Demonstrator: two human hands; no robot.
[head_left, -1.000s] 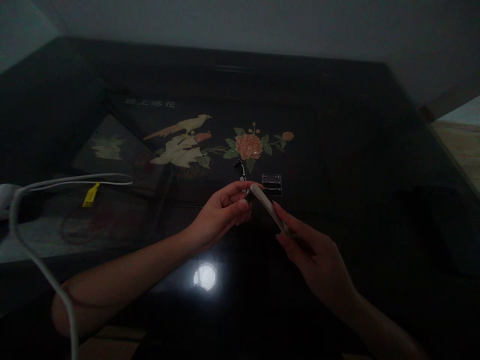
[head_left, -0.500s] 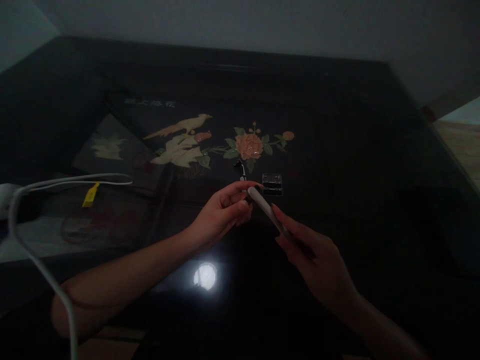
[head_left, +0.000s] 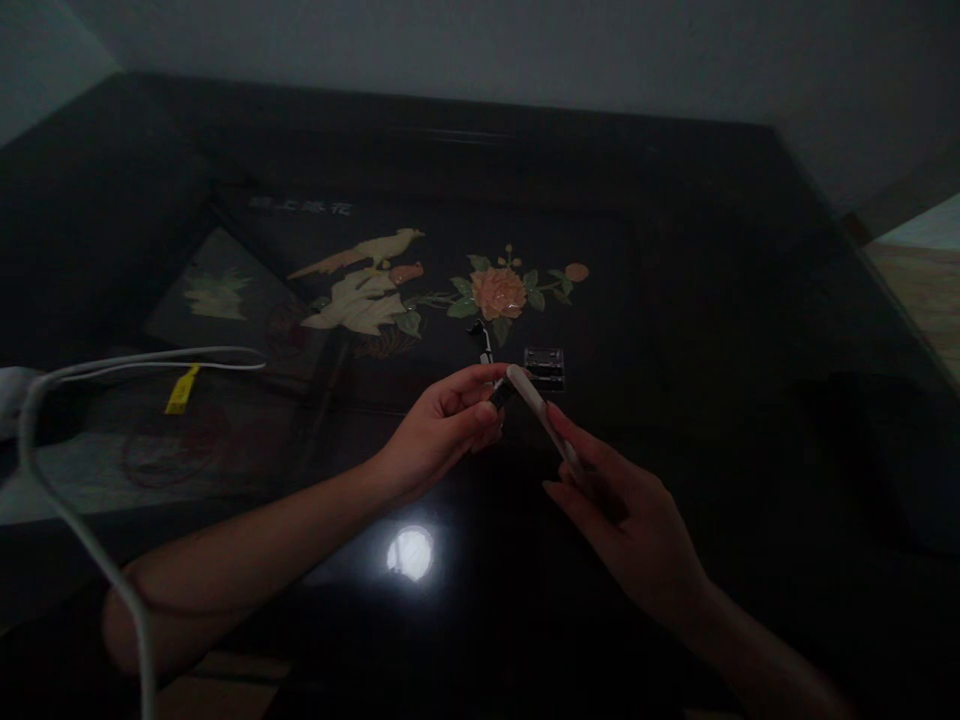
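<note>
My left hand (head_left: pixel 442 425) pinches a small dark piece (head_left: pixel 502 392) between thumb and fingers; its kind is too dark to make out. In my right hand (head_left: pixel 637 520) is a slim pale bar with a rounded end (head_left: pixel 540 412), gripped by its lower part. The bar's upper end meets or lies very close to the dark piece at my left fingertips. Just beyond the left fingers lies a thin black-and-white item (head_left: pixel 485 345) on the table. A small clear case with dark contents (head_left: pixel 544 370) sits behind the bar's tip.
The dark glossy table (head_left: pixel 712 300) bears a picture of a bird (head_left: pixel 375 248) and a flower (head_left: pixel 499 292). A white cable (head_left: pixel 82 530) with a yellow tag (head_left: pixel 181 390) loops at the left. A bright light reflects near my left forearm.
The pale bar's tip has shifted slightly right and up, uncovering more of the dark piece in my left hand. My right thumb has moved a little away from the bar.
</note>
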